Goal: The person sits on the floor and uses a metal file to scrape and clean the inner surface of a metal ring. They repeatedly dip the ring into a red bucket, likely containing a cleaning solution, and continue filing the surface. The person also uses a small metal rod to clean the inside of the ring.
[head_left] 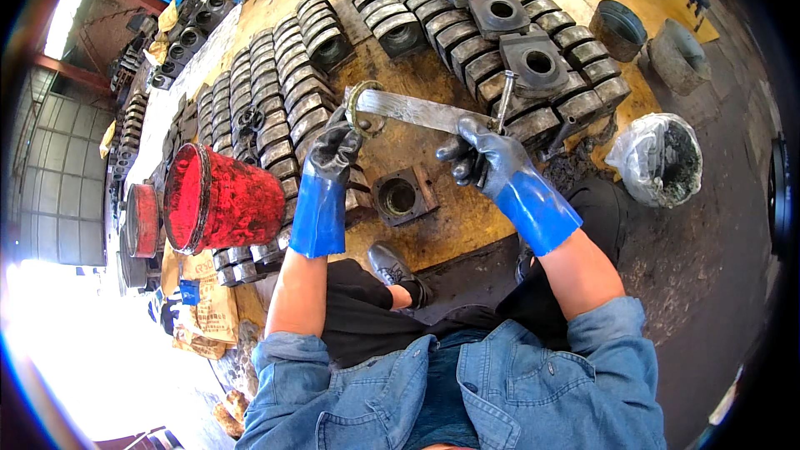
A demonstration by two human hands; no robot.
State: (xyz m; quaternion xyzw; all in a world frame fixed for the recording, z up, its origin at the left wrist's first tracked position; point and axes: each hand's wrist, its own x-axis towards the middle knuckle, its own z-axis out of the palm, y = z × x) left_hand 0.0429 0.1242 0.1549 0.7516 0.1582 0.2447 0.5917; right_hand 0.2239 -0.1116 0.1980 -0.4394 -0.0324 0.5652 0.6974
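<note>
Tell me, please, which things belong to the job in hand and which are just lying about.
Job: metal strip in the right hand, ring at the left hand, probably the holed block below.

Apparently lying about: red bucket, plastic-lined bucket, brown sack, dark cylinder.

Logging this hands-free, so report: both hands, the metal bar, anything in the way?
Left hand pinching the greenish ring. Right hand gripping flat metal bar. Bar's left end overlapping ring. Bored block below, between hands, apparently not in the way.
</note>
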